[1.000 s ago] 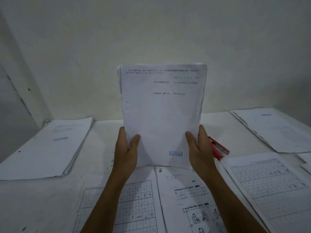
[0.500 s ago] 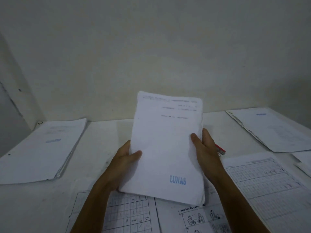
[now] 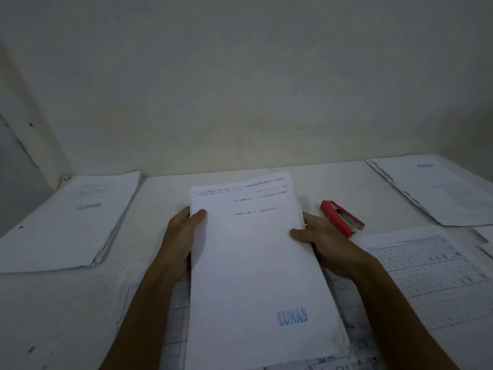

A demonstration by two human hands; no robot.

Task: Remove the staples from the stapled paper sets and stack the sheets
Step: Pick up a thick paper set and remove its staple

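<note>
A thick stack of white sheets (image 3: 253,263), stamped "LUNAS" in blue near its lower right, lies nearly flat over the table in front of me. My left hand (image 3: 184,236) grips its left edge, thumb on top. My right hand (image 3: 317,239) grips its right edge, thumb on the top sheet. A red staple remover (image 3: 340,217) lies on the table just right of my right hand.
A paper pile (image 3: 72,220) lies at the left of the white table, another pile (image 3: 440,190) at the far right. Gridded worksheets (image 3: 432,279) lie to the right and under the held stack. A wall stands behind the table.
The stack was held upright before me and has been tilted forward and lowered nearly flat over the table. Both hands slid up its side edges. The staple remover has come into full view.
</note>
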